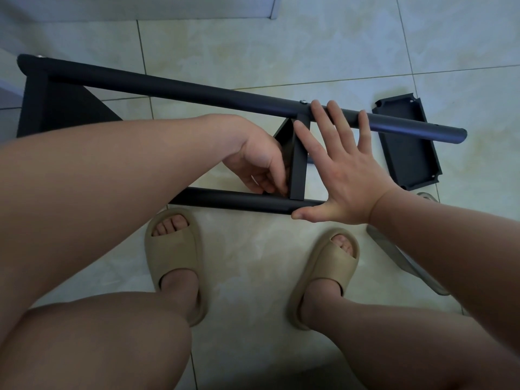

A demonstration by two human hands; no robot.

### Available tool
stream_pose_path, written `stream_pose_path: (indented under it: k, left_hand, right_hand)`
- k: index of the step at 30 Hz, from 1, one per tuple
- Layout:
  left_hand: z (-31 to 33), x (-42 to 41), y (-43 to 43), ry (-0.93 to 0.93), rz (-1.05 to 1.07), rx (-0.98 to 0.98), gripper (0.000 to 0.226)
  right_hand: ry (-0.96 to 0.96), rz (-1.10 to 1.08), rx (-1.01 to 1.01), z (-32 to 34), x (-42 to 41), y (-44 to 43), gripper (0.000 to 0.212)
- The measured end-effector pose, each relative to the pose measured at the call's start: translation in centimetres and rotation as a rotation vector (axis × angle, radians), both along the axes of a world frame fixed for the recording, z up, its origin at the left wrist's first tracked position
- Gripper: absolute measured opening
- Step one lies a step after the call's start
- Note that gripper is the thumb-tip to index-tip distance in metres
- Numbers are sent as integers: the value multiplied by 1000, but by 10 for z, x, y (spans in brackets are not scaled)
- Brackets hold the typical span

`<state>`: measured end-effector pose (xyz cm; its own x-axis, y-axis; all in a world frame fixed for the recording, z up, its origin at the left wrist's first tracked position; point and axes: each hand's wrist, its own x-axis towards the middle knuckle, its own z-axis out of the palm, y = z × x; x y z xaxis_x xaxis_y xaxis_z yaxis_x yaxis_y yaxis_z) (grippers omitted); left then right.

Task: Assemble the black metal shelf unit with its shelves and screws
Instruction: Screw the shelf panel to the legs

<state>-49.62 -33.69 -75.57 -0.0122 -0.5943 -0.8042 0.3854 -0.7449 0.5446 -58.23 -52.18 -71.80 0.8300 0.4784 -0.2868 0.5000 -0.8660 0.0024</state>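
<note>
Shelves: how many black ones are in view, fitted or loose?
3. The left-end shelf is already fitted; the middle shelf stands between the upper pole and lower pole; the loose shelf lies on the floor at right. More may be hidden.

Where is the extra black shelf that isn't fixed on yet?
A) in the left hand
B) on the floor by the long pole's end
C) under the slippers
B: the loose shelf tray lies on the tiled floor, with the free end of the long pole crossing over it.
</note>
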Motion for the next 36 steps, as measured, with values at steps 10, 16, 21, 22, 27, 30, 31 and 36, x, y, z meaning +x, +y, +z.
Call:
stream_pose_path:
  k: [10, 16, 21, 22, 27, 30, 31, 36]
  left_hand:
    - [1, 0, 0, -5, -6, 10, 13]
    - [-1, -1, -2, -5, -38, -9, 16]
    - [0, 0, -1, 3, -23, -15, 17]
    - [0, 1, 0, 2, -26, -14, 17]
    - [1, 1, 0, 3, -23, 7, 15]
    - [2, -1, -1, 14, -56, -1, 17]
    - [2, -2, -1, 17, -66, -4, 17]
    - [0, -3, -2, 23, -68, -16, 17]
  right_hand:
    - [-2, 2, 2, 0, 0, 0, 128]
    - [-4, -2, 8, -1, 0, -1, 129]
    - [-2, 1, 7, -1, 0, -1, 129]
    - [-3, 1, 9, -1, 0, -1, 129]
    - [-9, 2, 11, -1, 0, -1, 128]
    - [-9, 1, 10, -1, 0, -1, 128]
    - [-8, 1, 10, -1, 0, -1, 128]
    - [-5, 0, 6, -1, 0, -1, 128]
